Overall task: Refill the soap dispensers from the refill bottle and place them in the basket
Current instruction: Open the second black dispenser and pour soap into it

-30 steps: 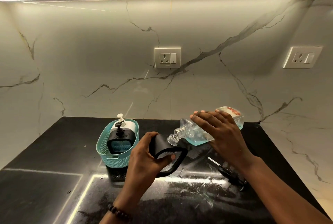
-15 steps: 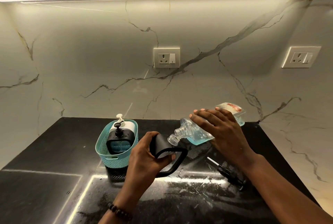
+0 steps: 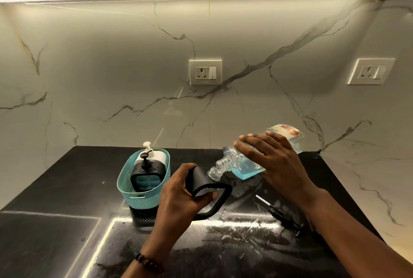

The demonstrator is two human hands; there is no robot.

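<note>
Right hand [image 3: 276, 167] grips refill bottle [image 3: 248, 163], tilted, mouth at black dispenser [image 3: 212, 197] clutched by left hand [image 3: 181, 199] above desk [image 3: 55, 188], right of teal basket [image 3: 143, 198] holding two dispensers [image 3: 148, 172].

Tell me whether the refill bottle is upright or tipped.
Tipped: the refill bottle lies nearly sideways in the right hand, base raised, uncapped neck angled down.

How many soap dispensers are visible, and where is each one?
3. A white dispenser and a black dispenser stand in the teal basket; another black dispenser is held in the left hand. None seems hidden.
</note>
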